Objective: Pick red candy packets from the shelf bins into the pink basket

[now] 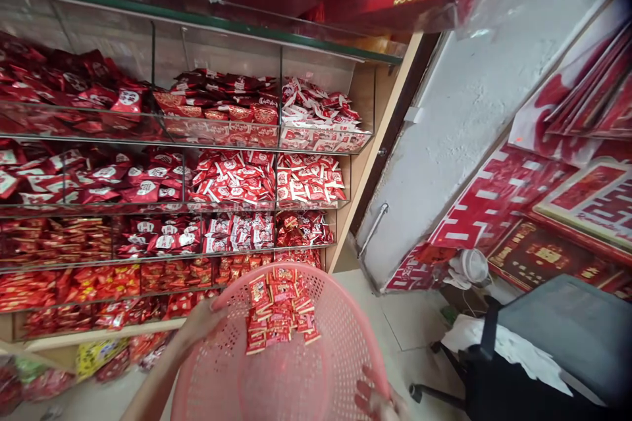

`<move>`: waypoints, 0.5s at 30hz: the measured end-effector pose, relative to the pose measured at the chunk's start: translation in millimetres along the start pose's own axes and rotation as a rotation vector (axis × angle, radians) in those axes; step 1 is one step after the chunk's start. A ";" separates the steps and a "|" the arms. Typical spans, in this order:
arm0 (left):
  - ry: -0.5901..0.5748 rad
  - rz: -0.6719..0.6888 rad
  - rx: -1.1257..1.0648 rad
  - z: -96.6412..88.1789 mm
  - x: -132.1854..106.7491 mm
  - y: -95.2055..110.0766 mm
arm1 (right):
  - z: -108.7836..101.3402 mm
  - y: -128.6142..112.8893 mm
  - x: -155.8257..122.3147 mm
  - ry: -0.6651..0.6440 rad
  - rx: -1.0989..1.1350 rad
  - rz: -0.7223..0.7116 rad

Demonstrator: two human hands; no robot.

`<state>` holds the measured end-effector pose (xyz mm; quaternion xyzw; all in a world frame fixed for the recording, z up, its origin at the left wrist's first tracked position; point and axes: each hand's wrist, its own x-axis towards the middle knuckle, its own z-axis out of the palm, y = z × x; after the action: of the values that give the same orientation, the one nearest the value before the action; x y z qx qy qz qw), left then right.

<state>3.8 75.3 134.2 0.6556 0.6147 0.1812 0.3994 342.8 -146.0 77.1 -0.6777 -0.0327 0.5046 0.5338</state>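
A round pink plastic basket (340, 325) with a perforated wall is tilted in front of me, its far rim close to the lower shelves. My left hand (205, 321) is closed on its left rim. On the right, my right hand (378, 398) grips the rim, with several fingers over the inner wall. Small red wrapped packets (279, 309) lie bunched at the far side of the basket. Their contents are hidden by the wrappers. The basket's near edge is cut off by the frame.
Ahead, a shelf unit (365, 204) has clear bins of red packets (232, 177). A glass shelf (247, 29) with red boxes juts out above. At right are a white wall (444, 125), red decorations (494, 191) and an office chair (567, 329). Bags (99, 355) lie at lower left.
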 end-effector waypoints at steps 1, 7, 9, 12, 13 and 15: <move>-0.004 -0.005 -0.009 0.2 -6.3 3.2 | -2.3 -5.0 -2.1 -0.018 -0.007 -0.009; 0.050 -0.022 -0.033 0.6 -45.4 26.5 | -10.8 -38.3 -15.0 -0.146 -0.071 -0.080; 0.024 -0.008 -0.044 -1.8 -57.8 31.9 | -12.3 -46.1 -17.9 -0.186 -0.093 -0.103; 0.018 -0.029 -0.035 -9.2 -72.0 35.7 | -13.9 -53.7 -21.0 -0.223 -0.117 -0.115; 0.027 -0.043 -0.023 -12.7 -74.5 36.5 | -14.2 -55.3 -21.9 -0.237 -0.125 -0.116; 0.056 -0.065 0.024 -20.8 -74.5 38.8 | -14.3 -57.2 -23.7 -0.264 -0.134 -0.111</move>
<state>1.0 13.7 194.9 0.6345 0.6489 0.1790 0.3799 369.8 -145.2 134.6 -0.6366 -0.1736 0.5557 0.5057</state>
